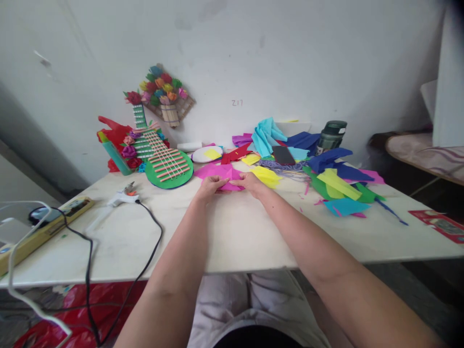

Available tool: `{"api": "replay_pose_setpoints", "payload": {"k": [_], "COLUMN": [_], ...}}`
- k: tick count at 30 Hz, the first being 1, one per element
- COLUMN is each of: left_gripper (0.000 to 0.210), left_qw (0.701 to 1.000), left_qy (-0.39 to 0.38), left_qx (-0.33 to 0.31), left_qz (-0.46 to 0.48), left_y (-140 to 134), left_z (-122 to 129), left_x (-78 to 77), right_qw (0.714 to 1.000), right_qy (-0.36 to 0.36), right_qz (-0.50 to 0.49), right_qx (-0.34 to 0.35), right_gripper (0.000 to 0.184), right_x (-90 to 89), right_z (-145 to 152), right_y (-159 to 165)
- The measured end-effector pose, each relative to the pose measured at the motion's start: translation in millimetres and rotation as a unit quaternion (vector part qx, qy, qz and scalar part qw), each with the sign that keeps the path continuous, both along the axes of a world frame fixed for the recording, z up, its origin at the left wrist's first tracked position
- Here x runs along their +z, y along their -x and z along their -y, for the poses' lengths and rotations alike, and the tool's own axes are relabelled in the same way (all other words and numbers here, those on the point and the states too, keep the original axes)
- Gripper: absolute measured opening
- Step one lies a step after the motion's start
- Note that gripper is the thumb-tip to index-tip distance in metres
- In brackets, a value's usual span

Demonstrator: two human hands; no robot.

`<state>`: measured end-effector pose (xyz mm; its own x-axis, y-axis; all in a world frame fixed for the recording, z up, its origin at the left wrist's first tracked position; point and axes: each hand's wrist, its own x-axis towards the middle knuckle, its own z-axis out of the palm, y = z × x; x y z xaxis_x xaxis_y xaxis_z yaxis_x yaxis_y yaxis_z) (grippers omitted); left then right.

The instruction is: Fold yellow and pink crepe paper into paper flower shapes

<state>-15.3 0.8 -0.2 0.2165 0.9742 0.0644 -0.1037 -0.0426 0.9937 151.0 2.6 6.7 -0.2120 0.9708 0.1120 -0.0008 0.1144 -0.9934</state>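
Note:
A bright pink sheet of craft paper (222, 171) is spread in front of me over the middle of the table. My left hand (210, 186) pinches its near edge between thumb and fingers. Close beside it, my right hand (250, 182) grips the same edge, thumb pointing inward. The two thumbs almost meet on the paper. Just past my right hand lies a piece of yellow paper (268, 177). What the fingers do beneath the pink sheet is hidden.
Left on the white table (246, 232) are a green paper lute (170, 169), a glue gun (125, 197) with its cord, and a power strip (47, 227). Rightward lie a phone (283, 155), coloured paper scraps (339, 186) and a dark bottle (331, 137). A wall stands behind.

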Motion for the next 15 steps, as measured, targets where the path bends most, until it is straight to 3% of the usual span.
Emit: {"api": "replay_pose_setpoints", "payload": {"k": [15], "left_gripper": [0.033], "left_qw": [1.0], "left_qy": [0.005], "left_qx": [0.005], "left_qz": [-0.003], "left_y": [-1.1], "left_z": [2.3], "left_x": [3.1], "right_qw": [1.0], "right_qy": [0.011], "right_qz": [0.019], "right_qx": [-0.019], "right_gripper": [0.029], "right_x": [-2.9], "right_z": [-3.2], "right_y": [0.0]}}
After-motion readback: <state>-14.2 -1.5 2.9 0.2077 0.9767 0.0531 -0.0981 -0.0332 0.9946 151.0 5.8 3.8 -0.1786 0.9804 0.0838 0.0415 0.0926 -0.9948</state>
